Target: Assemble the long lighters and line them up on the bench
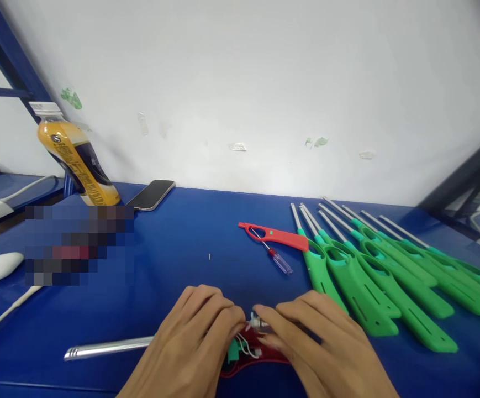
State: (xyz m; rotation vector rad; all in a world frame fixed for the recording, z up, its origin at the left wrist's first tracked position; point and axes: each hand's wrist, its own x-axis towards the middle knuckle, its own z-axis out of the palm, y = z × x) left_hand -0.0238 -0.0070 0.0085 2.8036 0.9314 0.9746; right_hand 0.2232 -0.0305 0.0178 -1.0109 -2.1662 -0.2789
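Note:
An opened red gas lighter [250, 365] is between my hands at the front edge of the table, its inside facing up. A green trigger [233, 351] and thin white wires [244, 345] show in it. My left hand [190, 337] is closed around its tube end, and the silver tube [107, 348] sticks out to the left. My right hand [326, 342] is closed over the handle end. Its fingertips are at a small metal valve [258, 321]; the part behind them is mostly hidden. Beyond lie a loose red shell half [283, 237] and a screwdriver [279, 260].
Several green lighters [364, 282] lie in a fanned row at the right. A tiny screw [209, 256] rests mid-table. A phone [152, 194] and a yellow drink bottle [78, 157] stand back left, near a white cable [8, 312] and a blurred patch. A white wall closes the back.

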